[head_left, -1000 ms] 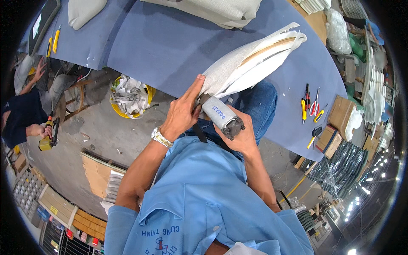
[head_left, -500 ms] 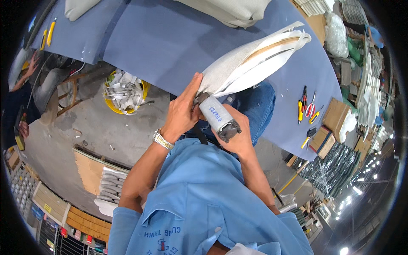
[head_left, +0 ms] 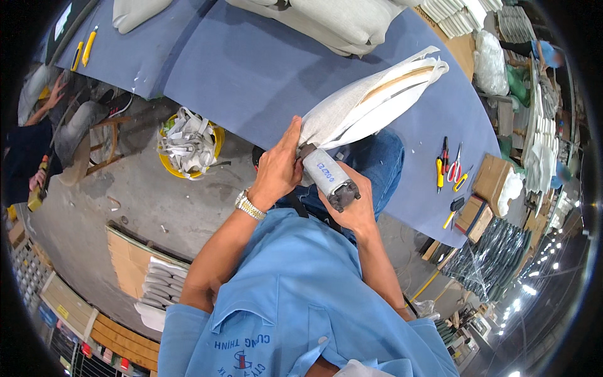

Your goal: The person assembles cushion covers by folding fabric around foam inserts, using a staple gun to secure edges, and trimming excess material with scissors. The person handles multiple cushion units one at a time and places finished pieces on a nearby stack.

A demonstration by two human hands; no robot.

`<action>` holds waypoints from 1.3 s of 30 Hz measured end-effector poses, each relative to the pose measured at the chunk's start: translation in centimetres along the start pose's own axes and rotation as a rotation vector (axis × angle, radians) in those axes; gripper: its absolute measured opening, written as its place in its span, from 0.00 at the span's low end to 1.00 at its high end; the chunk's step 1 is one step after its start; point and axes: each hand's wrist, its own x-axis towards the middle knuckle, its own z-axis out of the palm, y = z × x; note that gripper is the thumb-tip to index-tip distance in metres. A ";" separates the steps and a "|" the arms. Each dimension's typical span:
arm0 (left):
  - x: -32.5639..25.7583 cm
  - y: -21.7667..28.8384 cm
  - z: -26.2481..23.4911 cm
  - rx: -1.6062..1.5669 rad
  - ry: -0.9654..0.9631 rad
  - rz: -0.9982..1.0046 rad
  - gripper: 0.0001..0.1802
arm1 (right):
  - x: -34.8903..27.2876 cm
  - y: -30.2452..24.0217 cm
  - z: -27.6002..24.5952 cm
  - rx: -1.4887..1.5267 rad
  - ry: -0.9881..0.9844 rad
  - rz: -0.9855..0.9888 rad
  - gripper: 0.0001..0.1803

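Note:
A light grey fabric-covered panel [head_left: 342, 110] with a wooden strip showing along its open edge lies slanted, one end over the blue-grey table [head_left: 239, 75] and the near end by my hands. My left hand [head_left: 276, 169], a metal watch on its wrist, grips the fabric at that near end, with fingers partly hidden. Wrapped round the handle of a grey staple gun [head_left: 328, 173] is my right hand [head_left: 358, 204]. The gun's nose is close against the panel's near end; whether it touches cannot be made out.
A yellow bucket [head_left: 218, 141] of fabric scraps stands on the floor at left. Padded grey pieces [head_left: 345, 28] lie at the table's far side. Scissors [head_left: 455, 164], screwdrivers and cutters lie at right, near cardboard boxes [head_left: 490, 179]. Another person's hand [head_left: 55, 94] shows at far left.
The whole view has shifted slightly, so the table and bucket appear lower. The far end of the panel sits a little lower. Both my hands keep their grip.

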 end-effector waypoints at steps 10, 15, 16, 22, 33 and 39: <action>-1.8 0.1 0.3 0.009 0.051 -0.037 0.53 | -0.5 0.5 0.6 0.028 -0.146 0.116 0.25; -1.8 -0.4 0.7 -0.008 0.067 0.097 0.53 | -1.5 1.6 1.0 0.069 -0.080 0.097 0.29; -1.5 -0.3 1.1 -0.014 0.061 0.067 0.52 | -2.0 2.7 0.9 0.056 -0.054 0.078 0.30; -0.5 0.1 2.3 0.047 0.004 0.048 0.39 | -5.1 2.3 -6.3 0.041 0.201 0.154 0.28; 3.2 -2.7 -0.6 0.260 -0.328 0.153 0.44 | -9.1 22.8 -12.6 -0.180 0.638 0.849 0.27; 1.5 -4.9 4.5 -0.321 -0.483 -0.047 0.48 | -3.6 24.6 -14.9 -0.064 0.805 0.418 0.29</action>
